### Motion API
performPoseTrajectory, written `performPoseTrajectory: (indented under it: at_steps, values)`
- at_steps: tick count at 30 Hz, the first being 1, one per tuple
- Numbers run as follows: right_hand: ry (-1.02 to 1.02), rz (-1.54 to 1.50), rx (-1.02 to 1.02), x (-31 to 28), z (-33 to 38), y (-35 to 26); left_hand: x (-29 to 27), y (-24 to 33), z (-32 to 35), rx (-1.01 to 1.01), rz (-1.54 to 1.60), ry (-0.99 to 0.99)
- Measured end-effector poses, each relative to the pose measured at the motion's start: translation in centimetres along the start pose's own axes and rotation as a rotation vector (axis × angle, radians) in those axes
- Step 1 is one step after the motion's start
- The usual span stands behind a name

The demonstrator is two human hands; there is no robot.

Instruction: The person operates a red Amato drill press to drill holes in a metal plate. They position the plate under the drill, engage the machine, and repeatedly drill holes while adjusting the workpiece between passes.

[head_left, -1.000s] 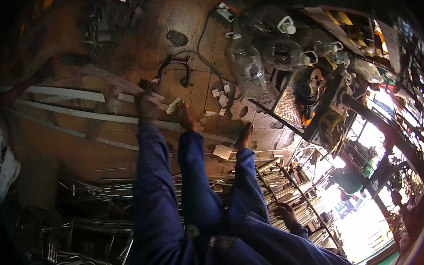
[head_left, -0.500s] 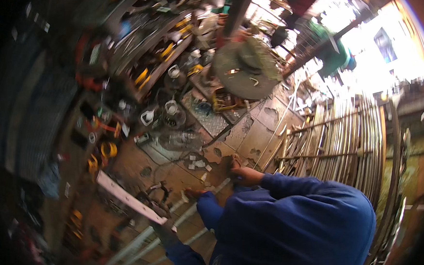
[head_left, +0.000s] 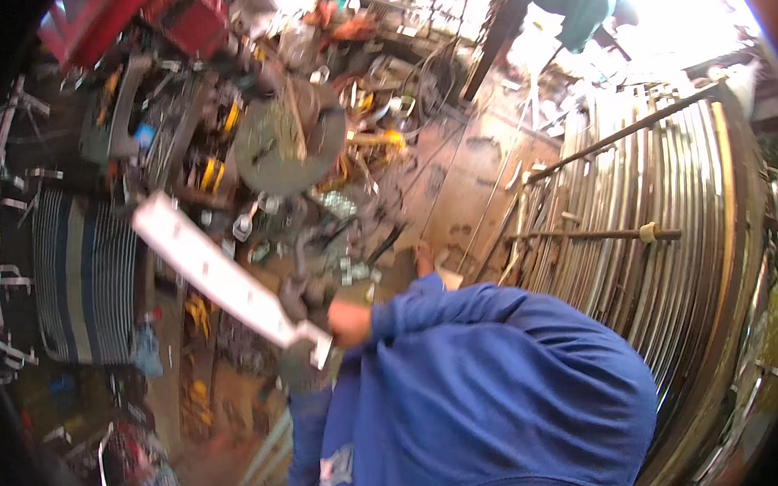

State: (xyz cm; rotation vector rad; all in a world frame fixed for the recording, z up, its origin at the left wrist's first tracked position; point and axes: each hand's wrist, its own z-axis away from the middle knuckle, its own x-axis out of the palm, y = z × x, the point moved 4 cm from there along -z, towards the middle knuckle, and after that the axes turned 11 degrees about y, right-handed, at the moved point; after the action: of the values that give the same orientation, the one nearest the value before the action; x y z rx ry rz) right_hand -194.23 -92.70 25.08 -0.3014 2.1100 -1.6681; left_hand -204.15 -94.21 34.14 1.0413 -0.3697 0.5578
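Observation:
A long flat white metal bar slants from the upper left down to my hands in the middle of the head view. My left hand, in a dark glove, grips the bar's near end from below. My right hand, bare, closes on the same end beside it. Both blue sleeves fill the lower right. The bar's far end hangs above the cluttered floor.
A round grey metal disc lies beyond the bar amid scrap, tools and yellow parts. A stack of curved metal rods fills the right side. A ribbed grille stands at the left. Another person in green is at the top.
The view has swung sharply and the scene has turned. The white bar has moved from the far floor to close in front of me, and both hands have stayed on it.

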Motion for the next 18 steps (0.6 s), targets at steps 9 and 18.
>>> performPoseTrajectory:
  at_steps: [9, 18]
  values:
    - [0.940, 0.537, 0.181, -19.7, 11.5, -2.9, 16.4, -6.0, -1.9, -0.193, 0.231, -0.432]
    - [0.661, -0.479, 0.010, -15.8, 5.6, 8.6, 11.0, -8.1, -4.3, -0.185, 0.112, -0.202]
